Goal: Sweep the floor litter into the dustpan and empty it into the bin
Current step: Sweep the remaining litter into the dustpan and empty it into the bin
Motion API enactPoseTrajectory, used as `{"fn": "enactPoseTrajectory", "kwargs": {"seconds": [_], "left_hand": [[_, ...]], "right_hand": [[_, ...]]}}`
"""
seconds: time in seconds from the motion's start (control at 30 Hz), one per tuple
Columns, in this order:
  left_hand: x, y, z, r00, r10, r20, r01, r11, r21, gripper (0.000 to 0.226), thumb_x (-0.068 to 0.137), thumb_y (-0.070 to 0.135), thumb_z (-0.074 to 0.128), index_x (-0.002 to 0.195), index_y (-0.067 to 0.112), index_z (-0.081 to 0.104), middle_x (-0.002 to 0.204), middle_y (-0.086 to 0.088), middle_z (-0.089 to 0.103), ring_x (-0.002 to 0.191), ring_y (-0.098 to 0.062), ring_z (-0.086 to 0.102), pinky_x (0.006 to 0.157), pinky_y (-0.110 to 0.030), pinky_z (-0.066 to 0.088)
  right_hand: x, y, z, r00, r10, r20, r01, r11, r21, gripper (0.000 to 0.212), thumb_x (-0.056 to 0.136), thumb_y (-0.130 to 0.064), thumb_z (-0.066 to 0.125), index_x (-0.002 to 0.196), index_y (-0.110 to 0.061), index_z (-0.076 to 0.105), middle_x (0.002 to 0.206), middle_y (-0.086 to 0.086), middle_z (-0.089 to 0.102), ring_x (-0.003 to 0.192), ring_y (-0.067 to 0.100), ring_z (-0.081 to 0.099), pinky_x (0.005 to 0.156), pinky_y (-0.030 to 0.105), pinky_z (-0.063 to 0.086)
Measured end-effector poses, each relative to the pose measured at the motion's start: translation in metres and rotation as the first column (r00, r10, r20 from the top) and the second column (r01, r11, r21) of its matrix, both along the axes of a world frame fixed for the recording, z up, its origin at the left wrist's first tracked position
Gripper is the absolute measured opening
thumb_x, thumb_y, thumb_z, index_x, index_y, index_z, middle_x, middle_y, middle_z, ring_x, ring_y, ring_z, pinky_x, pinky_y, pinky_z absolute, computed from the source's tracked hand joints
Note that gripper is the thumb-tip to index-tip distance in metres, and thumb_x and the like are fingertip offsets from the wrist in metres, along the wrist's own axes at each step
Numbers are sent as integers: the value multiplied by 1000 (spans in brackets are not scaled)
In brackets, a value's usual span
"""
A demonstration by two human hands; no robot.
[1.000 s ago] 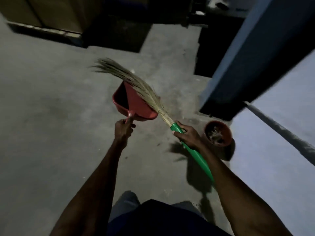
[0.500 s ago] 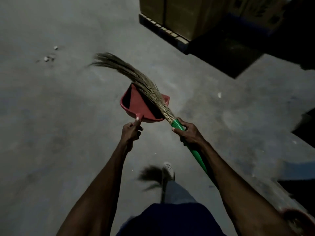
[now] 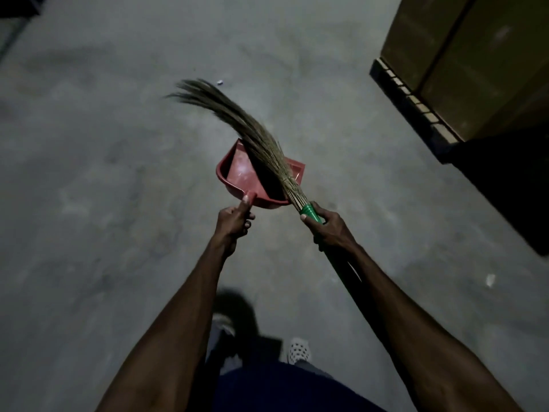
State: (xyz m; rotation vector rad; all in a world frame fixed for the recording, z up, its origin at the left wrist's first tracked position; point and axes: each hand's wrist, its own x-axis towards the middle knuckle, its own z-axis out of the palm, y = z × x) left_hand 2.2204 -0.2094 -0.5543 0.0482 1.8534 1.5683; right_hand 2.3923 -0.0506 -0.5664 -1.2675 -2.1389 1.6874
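My left hand (image 3: pixel 234 223) grips the short handle of a red dustpan (image 3: pixel 242 173), held off the floor in front of me. My right hand (image 3: pixel 329 230) is closed around the green handle of a grass broom (image 3: pixel 252 135). The broom's bristles lie across the dustpan's right side and fan out up and to the left. A small white scrap of litter (image 3: pixel 219 82) lies on the grey concrete floor just beyond the bristle tips. Another pale scrap (image 3: pixel 490 279) lies to my right. No bin is in view.
Stacked brown cartons on a dark pallet (image 3: pixel 416 105) stand at the upper right, with deep shadow in front of them. A dark edge shows at the top left corner. My feet (image 3: pixel 298 350) are at the bottom centre on the concrete floor (image 3: pixel 104 173).
The view has swung left. The brown pot and blue wall have left the frame and the cartons have slid to the upper right. Both hands hold broom and dustpan as before.
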Motion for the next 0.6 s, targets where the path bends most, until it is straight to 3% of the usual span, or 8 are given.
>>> {"fn": "enactPoseTrajectory", "kwargs": {"seconds": [0.4,0.6], "left_hand": [[-359,1,-10,999,4,42,-3,1000,-18,43,86,50,68,83,8,63,77,-9,61,51,-11,41,42,-19,32],[-520,18,3,999,-10,44,11,999,-36,48,84,53,70,92,5,64,75,-9,67,44,-10,41,40,-17,32]], "right_hand": [[-342,11,-14,998,-25,56,24,1000,18,68,90,-43,70,151,-31,44,67,8,62,53,18,55,44,28,52],[-492,22,-1,996,-25,82,26,1000,-11,68,90,-45,69,151,-31,43,81,10,66,57,20,57,45,27,51]]}}
